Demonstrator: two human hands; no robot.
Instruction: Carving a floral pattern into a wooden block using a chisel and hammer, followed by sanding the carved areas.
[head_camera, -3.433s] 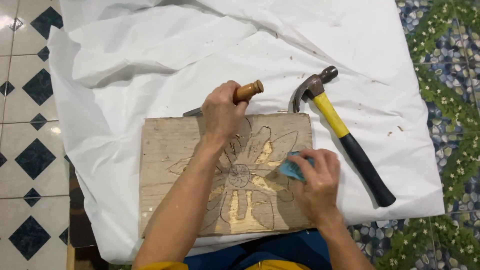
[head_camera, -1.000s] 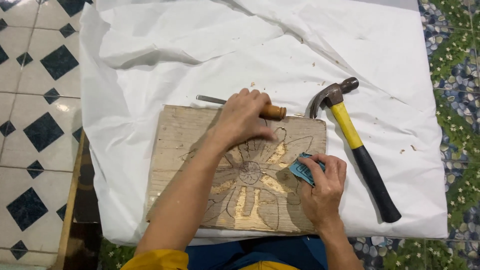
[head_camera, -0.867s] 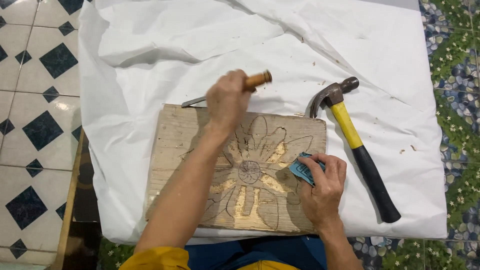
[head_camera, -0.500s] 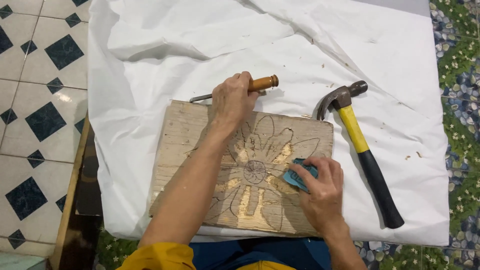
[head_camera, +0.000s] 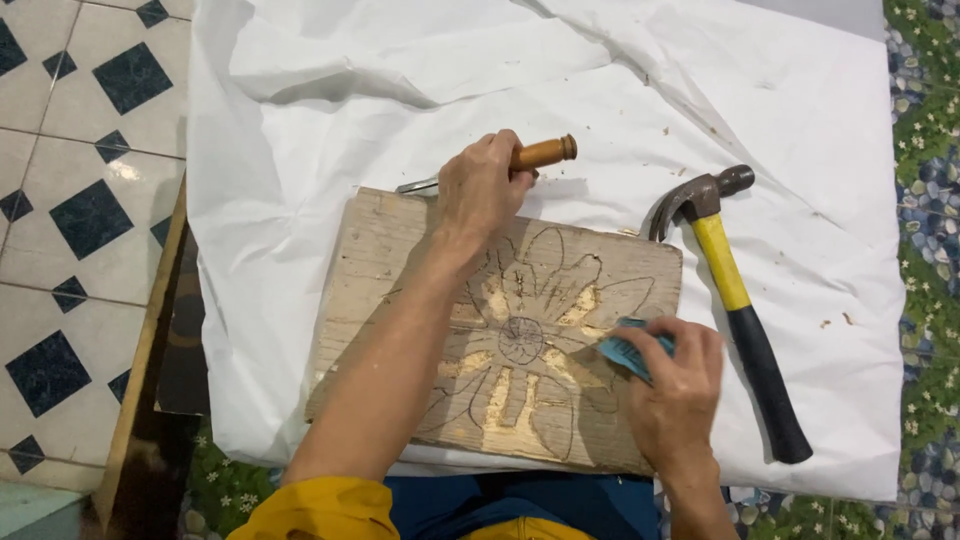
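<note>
Carving in progress on a cloth-covered bench (head_camera: 800, 90), seen from above. A weathered wooden board (head_camera: 380, 270) lies flat near the bench's near edge, toward its left side, with a flower design (head_camera: 525, 340) outlined in dark line and several petals already cut back to pale fresh wood. The board appears stiff, fairly thick and moderately heavy, with a rough, non-slippery face; it is best held at a bare edge or pressed flat, away from the thin raised ridges between petals, which look liable to chip.

The left hand (head_camera: 485, 190) is closed around a chisel (head_camera: 540, 155) at the board's far edge; the turned wooden handle projects to the right of the fist and the steel blade to the left, lying low over the cloth. The handle looks smooth and light, and suits a full fist grip.

The right hand (head_camera: 675, 385) is curled, fingers pinching a small blue pad (head_camera: 625, 350), probably abrasive and pliable, against the board's right portion.

A claw hammer (head_camera: 735, 300) with yellow-and-black handle lies untouched just right of the board. Wood chips (head_camera: 830, 322) dot the cloth.
</note>
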